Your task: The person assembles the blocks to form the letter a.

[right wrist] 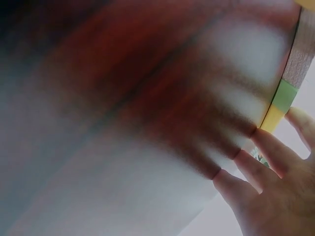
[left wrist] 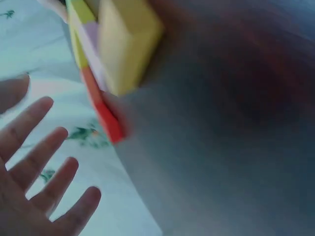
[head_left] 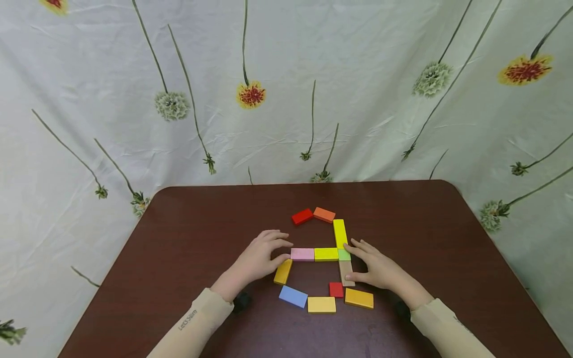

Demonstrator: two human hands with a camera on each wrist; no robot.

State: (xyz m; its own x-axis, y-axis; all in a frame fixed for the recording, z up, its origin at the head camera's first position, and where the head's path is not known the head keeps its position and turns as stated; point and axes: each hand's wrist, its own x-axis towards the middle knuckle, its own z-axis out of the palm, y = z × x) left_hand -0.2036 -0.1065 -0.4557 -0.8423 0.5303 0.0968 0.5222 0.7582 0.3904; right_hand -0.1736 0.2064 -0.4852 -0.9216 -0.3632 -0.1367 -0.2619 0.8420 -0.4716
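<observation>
Tan block [head_left: 345, 272] beside the right hand [head_left: 378, 269], pink block [head_left: 302, 254] by the left hand [head_left: 259, 258]; both grips relaxed, empty.

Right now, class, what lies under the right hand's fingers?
The right hand rests beside the tan block, thumb touching it; the brown table shows around. Anything beneath the palm is hidden.

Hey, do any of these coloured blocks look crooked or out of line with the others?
Yes. The blue block lies tilted against the straight yellow block next to it. The red block and orange block at the top meet at an angle, and the amber block by the left hand slants too.
</observation>
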